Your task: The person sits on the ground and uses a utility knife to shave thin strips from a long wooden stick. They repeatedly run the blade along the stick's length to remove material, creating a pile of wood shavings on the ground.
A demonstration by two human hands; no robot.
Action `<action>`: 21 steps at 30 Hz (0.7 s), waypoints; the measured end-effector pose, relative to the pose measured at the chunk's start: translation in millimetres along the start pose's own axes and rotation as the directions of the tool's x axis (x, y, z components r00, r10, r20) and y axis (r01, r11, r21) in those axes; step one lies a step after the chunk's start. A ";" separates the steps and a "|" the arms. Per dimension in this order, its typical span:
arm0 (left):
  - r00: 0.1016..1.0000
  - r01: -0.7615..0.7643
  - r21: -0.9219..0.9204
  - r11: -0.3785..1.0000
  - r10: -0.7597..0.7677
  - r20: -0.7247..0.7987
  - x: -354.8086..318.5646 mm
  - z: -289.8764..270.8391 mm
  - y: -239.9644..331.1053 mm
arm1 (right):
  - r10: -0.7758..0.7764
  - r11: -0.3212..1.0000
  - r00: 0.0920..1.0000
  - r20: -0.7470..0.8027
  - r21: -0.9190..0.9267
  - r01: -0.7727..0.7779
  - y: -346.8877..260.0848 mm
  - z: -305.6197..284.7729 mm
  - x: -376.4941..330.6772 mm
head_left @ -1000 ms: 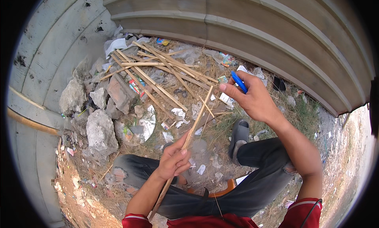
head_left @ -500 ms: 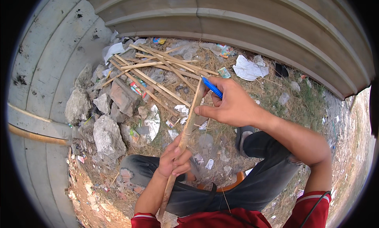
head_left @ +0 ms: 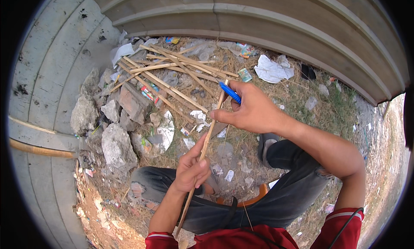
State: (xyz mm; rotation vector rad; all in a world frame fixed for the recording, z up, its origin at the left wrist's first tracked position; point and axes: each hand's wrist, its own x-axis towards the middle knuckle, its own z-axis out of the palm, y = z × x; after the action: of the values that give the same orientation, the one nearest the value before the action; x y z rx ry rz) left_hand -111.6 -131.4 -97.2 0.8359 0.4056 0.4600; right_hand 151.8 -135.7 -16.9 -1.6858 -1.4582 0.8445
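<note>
A long, narrow wooden strip (head_left: pixel 208 139) slants from my lap up to the middle of the view. My left hand (head_left: pixel 189 169) grips it at its lower half, with the index finger stretched along the wood and the thumb across it. Near the strip's upper end is my right hand (head_left: pixel 243 106), its thumb pressed on the wood. That hand also holds a blue, ribbed-handled tool (head_left: pixel 230 92) against the strip's top. The tool's tip is too small to tell its kind. Beyond lies a loose pile of similar strips (head_left: pixel 172 91) on the ground.
Broken rocks (head_left: pixel 116 147) are heaped at left beside a pale panel wall (head_left: pixel 47 76). A corrugated metal sheet (head_left: pixel 258 16) bounds the far side. Paper scraps (head_left: pixel 274 69) and wrappers litter the dry grass. My bent legs (head_left: pixel 284 184) flank the work.
The wooden strip has turned, so a narrower side now faces up. My left index finger has straightened along it and the thumb has shifted. The right hand still holds the blue tool near the top end.
</note>
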 end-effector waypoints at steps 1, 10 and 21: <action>1.000 -0.015 0.034 0.999 0.015 -0.002 0.1 0.2 -0.5 | -0.003 1.000 1.000 0.004 -0.016 0.003 -1.5 -0.8 -0.6; 0.979 -0.112 0.277 0.954 0.154 -0.134 -0.4 -1.3 6.2 | -0.133 0.952 0.973 0.189 -0.248 0.178 -7.9 1.6 -14.8; 0.968 -0.069 0.355 0.932 0.149 -0.203 3.7 -2.6 10.7 | -0.216 0.861 0.974 0.069 -0.456 0.224 17.8 9.0 10.7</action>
State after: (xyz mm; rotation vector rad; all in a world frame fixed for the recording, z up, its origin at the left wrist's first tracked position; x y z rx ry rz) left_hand -112.3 -121.6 -91.0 1.1566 0.6670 0.6020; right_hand 154.6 -125.5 -37.0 -1.7959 -1.9332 0.3999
